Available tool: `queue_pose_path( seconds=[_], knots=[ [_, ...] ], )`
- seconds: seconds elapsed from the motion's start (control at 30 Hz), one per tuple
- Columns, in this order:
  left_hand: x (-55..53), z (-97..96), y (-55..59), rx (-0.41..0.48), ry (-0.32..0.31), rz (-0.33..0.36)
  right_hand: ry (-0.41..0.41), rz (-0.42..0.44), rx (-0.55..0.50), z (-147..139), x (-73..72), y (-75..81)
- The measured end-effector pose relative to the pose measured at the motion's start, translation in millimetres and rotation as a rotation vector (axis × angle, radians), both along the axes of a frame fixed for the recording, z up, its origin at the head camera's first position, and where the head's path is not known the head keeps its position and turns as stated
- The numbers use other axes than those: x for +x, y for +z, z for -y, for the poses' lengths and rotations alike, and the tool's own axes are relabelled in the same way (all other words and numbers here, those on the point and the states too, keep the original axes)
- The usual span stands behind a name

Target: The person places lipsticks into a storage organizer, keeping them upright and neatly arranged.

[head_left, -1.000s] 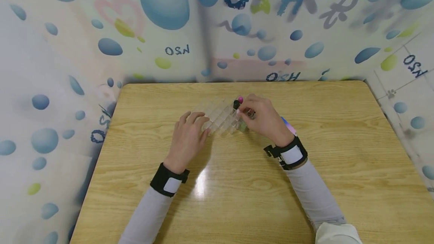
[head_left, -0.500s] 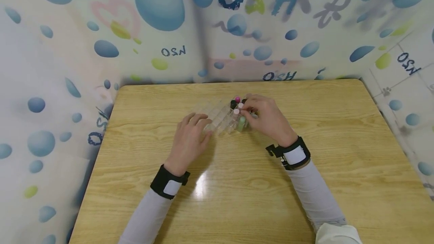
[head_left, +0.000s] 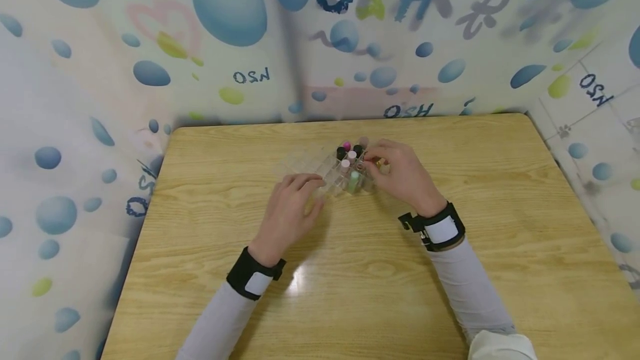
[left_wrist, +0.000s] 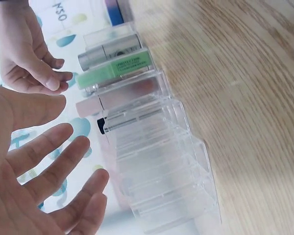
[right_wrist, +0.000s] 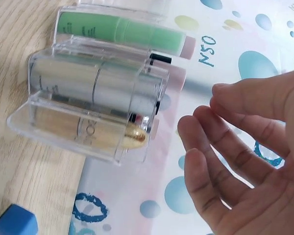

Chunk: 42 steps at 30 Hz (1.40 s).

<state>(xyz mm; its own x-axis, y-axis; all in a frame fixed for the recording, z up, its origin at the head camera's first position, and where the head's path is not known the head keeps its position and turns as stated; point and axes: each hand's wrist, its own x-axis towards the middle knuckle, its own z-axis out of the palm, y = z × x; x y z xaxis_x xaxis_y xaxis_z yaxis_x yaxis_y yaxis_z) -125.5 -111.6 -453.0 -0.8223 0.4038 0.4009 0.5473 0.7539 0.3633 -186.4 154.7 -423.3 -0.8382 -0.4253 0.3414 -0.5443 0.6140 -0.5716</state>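
Observation:
A clear plastic stepped organizer (head_left: 305, 161) with many slots stands on the table. Its right part holds lipstick-like tubes: a green tube (head_left: 353, 181), pale pink caps (head_left: 345, 165), black caps (head_left: 341, 153) and a magenta cap (head_left: 347, 145). A silver tube (left_wrist: 110, 54) and a gold tube (right_wrist: 83, 131) show in the wrist views. My left hand (head_left: 290, 213) is by the organizer's left front, fingers loosely bent and holding nothing. My right hand (head_left: 404, 175) is beside the filled right end, fingertips close together; the right wrist view shows nothing between them.
The wooden table (head_left: 340, 304) meets a patterned wall sheet (head_left: 260, 99) behind. A blue block-like end of an item (right_wrist: 14, 221) lies near the organizer's right side; in the left wrist view the blue-and-pink item (left_wrist: 118, 12) appears at the top.
My right hand has moved right from the pale pink cap it was touching, uncovering more caps and the green tube. My left hand has shifted slightly right. The head view has drifted a little.

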Motion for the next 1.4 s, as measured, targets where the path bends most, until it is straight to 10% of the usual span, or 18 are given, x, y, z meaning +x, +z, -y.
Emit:
queue_pose_path(
  seconds=[0.53,1.4],
  knots=[
    [7.1,-14.3,-3.3,0.047,-0.085,0.057,-0.184,0.111,0.153,-54,5.5,-11.0],
    [14.2,-26.8,-5.7,-0.011,-0.123,0.174,-0.256,0.447,0.415,-80,5.7,-27.1]
  ],
)
